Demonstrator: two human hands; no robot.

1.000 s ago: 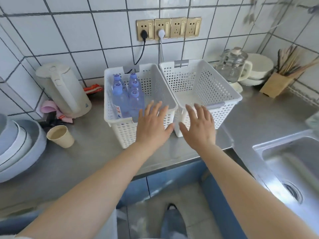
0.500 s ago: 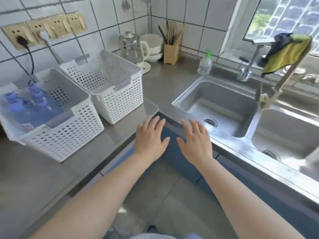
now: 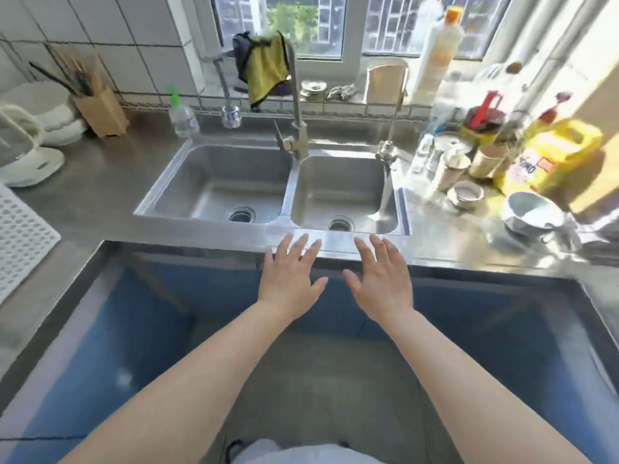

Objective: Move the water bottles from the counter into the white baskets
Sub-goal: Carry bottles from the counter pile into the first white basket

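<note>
My left hand [image 3: 290,276] and my right hand [image 3: 380,275] are stretched out side by side, palms down, fingers straight and spread, holding nothing. Both hover at the front edge of the steel counter, just before the double sink [image 3: 268,185]. Only a corner of one white basket [image 3: 20,236] shows at the far left edge. The basket with the blue-capped water bottles is out of view. A small clear bottle with a green cap [image 3: 182,115] stands on the counter behind the left sink basin.
A tall tap [image 3: 298,105] with a yellow cloth rises between the basins. A wooden utensil block [image 3: 100,110] and white appliances stand at the left. Jars, bowls, a yellow oil jug [image 3: 552,159] and bottles crowd the counter at the right.
The view has swung right, from the two baskets to the sink. Both hands stayed open and empty and now sit at the sink's front edge. The bottles have left the view.
</note>
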